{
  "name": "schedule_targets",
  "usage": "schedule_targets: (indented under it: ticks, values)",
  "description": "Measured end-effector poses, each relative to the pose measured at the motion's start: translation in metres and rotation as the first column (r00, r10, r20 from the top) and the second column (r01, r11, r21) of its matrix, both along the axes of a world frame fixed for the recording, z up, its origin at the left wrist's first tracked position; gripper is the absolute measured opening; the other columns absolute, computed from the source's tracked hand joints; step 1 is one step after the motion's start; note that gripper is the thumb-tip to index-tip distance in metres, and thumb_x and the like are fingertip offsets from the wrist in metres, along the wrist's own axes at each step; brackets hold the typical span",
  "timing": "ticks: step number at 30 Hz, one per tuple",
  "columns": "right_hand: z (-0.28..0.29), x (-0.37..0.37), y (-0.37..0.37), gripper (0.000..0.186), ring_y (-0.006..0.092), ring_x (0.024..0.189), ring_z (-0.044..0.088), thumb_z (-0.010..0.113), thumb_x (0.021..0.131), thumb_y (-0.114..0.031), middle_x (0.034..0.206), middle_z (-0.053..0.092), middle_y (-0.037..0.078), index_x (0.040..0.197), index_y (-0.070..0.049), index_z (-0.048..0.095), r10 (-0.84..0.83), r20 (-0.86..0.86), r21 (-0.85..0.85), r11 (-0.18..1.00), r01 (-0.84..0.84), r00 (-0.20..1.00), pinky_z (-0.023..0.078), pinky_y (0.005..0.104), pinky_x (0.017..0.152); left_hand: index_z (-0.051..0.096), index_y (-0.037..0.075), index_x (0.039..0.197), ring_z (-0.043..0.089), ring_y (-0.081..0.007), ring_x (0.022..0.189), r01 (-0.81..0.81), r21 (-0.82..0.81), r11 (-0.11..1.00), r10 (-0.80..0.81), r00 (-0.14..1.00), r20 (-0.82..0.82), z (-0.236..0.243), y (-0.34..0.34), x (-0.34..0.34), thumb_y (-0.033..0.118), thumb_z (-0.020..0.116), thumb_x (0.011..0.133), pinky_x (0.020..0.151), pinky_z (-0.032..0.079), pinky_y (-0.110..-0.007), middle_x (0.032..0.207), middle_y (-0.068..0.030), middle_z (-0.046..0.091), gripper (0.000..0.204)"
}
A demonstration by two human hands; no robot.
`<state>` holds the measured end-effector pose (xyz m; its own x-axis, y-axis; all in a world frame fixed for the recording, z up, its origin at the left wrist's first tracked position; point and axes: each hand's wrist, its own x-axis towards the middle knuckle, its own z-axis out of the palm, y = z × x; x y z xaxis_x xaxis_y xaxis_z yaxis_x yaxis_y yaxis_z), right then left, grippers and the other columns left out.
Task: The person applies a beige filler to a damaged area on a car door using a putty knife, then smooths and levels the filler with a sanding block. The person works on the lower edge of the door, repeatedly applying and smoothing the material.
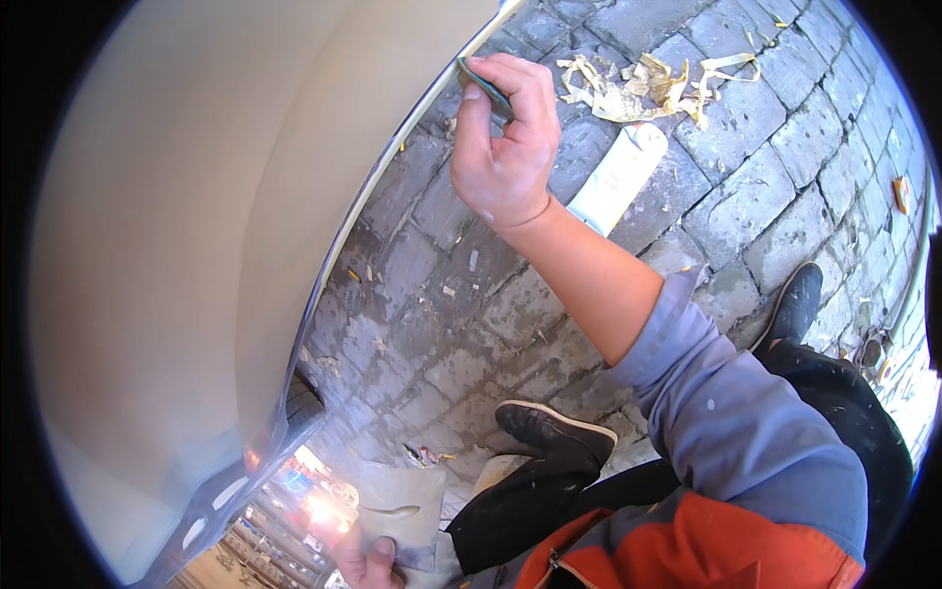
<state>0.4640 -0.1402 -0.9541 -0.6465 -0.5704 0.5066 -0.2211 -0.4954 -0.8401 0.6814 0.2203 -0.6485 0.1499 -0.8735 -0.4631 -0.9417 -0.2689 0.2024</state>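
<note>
Along the outer edge of a big cream panel (186, 245), upper middle of view: right hand (510, 147), fingers (528, 88) pinched narrow on a thin dark green flat tool (496, 98). Tool's upper end sits right at the panel edge; whether it touches can't be told. Edge bends in a long curve from top middle to lower left, dark line along it.

Bottom, cut by the frame: left hand (368, 564), thumb pressed on the face of a grey flat plate (397, 481), gripping it near its lower edge; other fingers mostly hidden. Plate carries a small pale smear (391, 511) near its middle. Plate is well apart from the green tool, near the lower stretch of the panel.

Between panel edge and right forearm (589, 270): open stretch of grey stone paving (422, 265), only small scraps on it. Beyond the right hand, peeled yellowish strips (638, 93) lie in a heap; just below them a white tube (623, 177), lower end behind the forearm. More open paving right of that. Dark shoe (554, 429) near mid-bottom, second shoe (797, 299) further right. Tyre (302, 407) partly shows beside the panel's lower edge.
</note>
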Motion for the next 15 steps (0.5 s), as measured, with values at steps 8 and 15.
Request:
schedule_targets:
  ticks: [8,15]
  values:
    - [0.003,0.045,0.032,0.031,0.0346,0.096,0.063,0.059,0.083,0.015,0.106,0.067,0.017,0.110,0.000,0.065,0.105,0.025,0.042,0.993,-0.106,0.994,0.053,0.0403,0.084,0.071,-0.001,0.115,0.051,-0.0091,0.059,-0.586,0.050,0.809,0.569,0.757,-0.321,0.001,-0.042,-0.038,0.013,0.066,0.096,0.061,0.046,-0.028,0.071,0.0012,0.059,0.023]
    - [0.006,0.086,0.056,0.032,0.0351,0.096,0.062,0.058,0.084,0.015,0.107,0.065,0.018,0.111,0.000,0.063,0.161,0.054,0.033,0.986,-0.163,0.986,0.052,0.0410,0.086,0.070,0.004,0.098,0.038,-0.0017,0.051,-0.750,0.045,0.660,0.706,0.600,-0.375,0.002,-0.049,-0.050,0.023,0.070,0.097,0.047,0.024,-0.023,0.061,0.0091,0.048,0.019]
